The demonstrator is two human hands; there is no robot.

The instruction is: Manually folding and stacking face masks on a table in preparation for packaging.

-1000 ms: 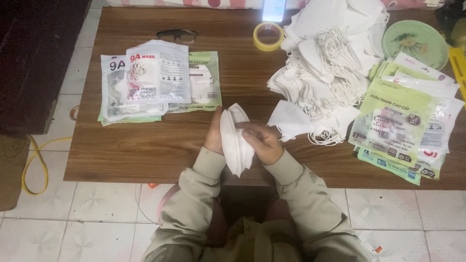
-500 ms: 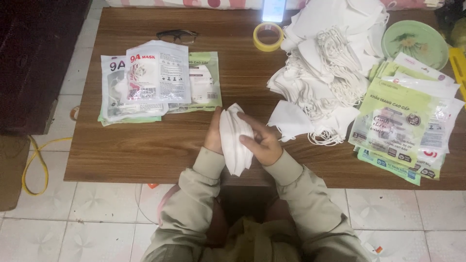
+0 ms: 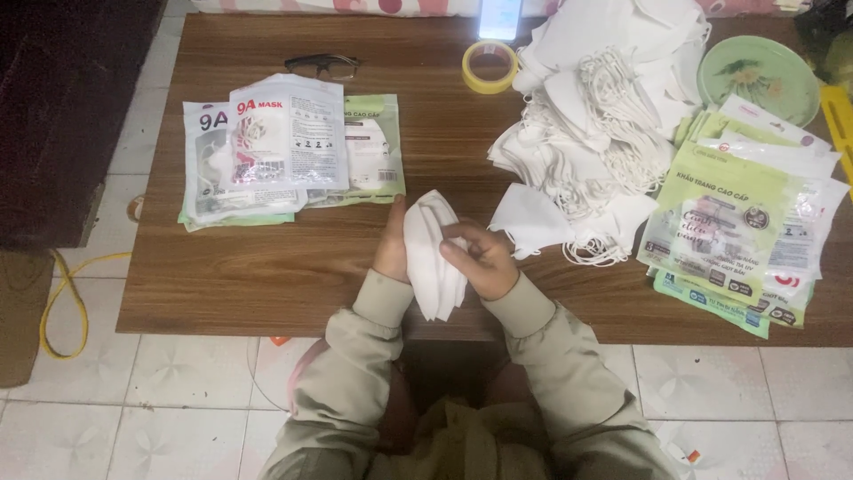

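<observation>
Fingers of my left hand (image 3: 392,244) and right hand (image 3: 484,260) pinch a stack of white masks (image 3: 434,258) between them, held upright over the table (image 3: 267,267) edge. Loose mask pile (image 3: 591,133) lies beyond my right fingers, packets (image 3: 267,147) beyond my left.

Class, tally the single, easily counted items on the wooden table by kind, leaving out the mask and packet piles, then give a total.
Pair of glasses: 1
Roll of yellow tape: 1
Green plate: 1
Lit phone: 1
Total: 4
</observation>
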